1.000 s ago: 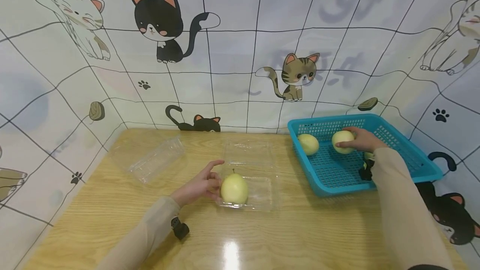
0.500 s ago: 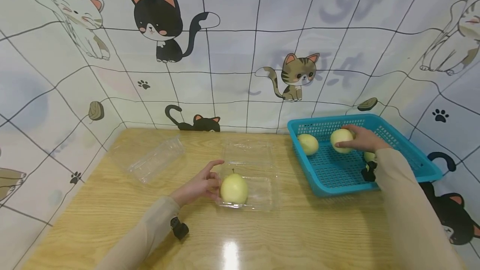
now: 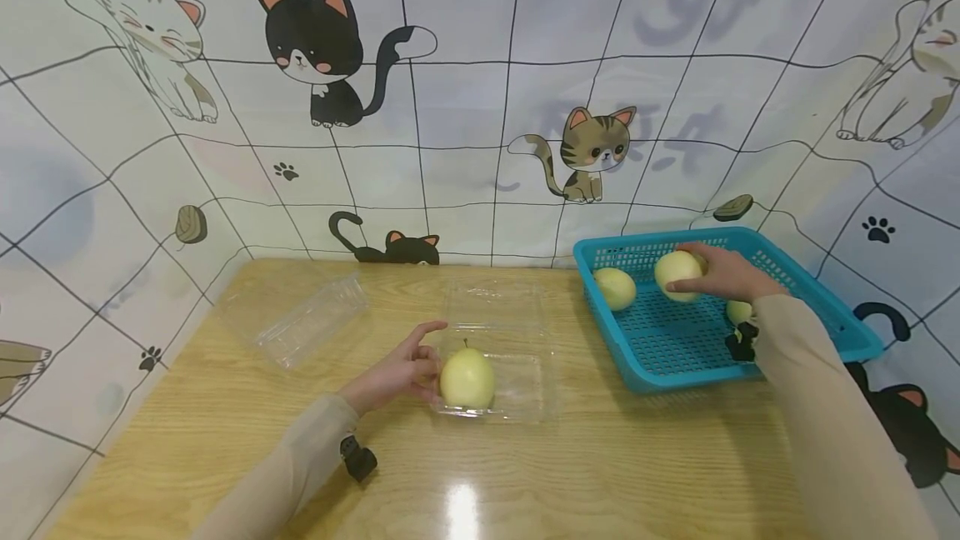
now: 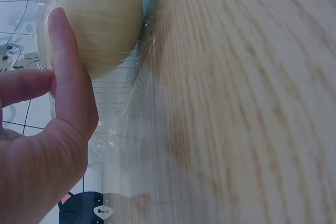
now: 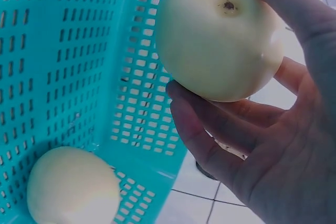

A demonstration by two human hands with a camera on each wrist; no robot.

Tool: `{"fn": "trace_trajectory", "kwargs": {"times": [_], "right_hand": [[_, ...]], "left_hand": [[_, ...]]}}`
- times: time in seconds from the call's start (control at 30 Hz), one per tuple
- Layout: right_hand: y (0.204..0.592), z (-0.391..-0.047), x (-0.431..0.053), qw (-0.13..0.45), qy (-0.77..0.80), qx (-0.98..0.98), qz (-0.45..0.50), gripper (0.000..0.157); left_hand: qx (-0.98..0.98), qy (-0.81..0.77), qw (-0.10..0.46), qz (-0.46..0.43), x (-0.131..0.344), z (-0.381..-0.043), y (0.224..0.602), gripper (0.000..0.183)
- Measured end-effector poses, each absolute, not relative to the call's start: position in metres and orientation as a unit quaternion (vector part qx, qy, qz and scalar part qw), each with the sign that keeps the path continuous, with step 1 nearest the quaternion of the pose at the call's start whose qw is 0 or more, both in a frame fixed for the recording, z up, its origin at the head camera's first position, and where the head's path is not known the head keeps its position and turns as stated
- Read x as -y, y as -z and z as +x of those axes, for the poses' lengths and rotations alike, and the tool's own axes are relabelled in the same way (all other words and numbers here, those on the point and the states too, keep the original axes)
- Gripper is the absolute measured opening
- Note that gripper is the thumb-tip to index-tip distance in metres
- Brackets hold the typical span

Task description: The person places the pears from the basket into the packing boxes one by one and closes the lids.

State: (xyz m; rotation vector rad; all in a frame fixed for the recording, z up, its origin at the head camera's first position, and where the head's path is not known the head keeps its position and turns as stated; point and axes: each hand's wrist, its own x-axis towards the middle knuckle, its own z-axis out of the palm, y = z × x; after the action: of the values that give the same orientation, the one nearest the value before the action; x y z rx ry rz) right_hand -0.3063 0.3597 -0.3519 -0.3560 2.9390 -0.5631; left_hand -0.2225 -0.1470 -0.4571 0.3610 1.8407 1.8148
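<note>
One yellow fruit hangs clamped in your right grip over a basket; your left grip, its closure unclear, touches a clear box.

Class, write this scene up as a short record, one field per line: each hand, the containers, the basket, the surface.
Left hand: touches left side of open container
Right hand: grips pale yellow fruit, over blue basket
Open container: clear; packed fruit at its left end
Other container: clear, farther left
Blue basket: fruit by left wall; another fruit partly hidden by right wrist
Surface: wood-grain table
</note>
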Motion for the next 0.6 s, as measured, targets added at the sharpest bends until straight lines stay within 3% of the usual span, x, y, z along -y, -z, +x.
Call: {"fn": "trace_trajectory", "kwargs": {"times": [0.6], "right_hand": [[0.329,-0.292,-0.331,0.054,0.188,-0.970,-0.146,0.085]], "left_hand": [[-0.676,-0.676,0.264,0.129,0.147,-0.222,0.457,0.067]]}}
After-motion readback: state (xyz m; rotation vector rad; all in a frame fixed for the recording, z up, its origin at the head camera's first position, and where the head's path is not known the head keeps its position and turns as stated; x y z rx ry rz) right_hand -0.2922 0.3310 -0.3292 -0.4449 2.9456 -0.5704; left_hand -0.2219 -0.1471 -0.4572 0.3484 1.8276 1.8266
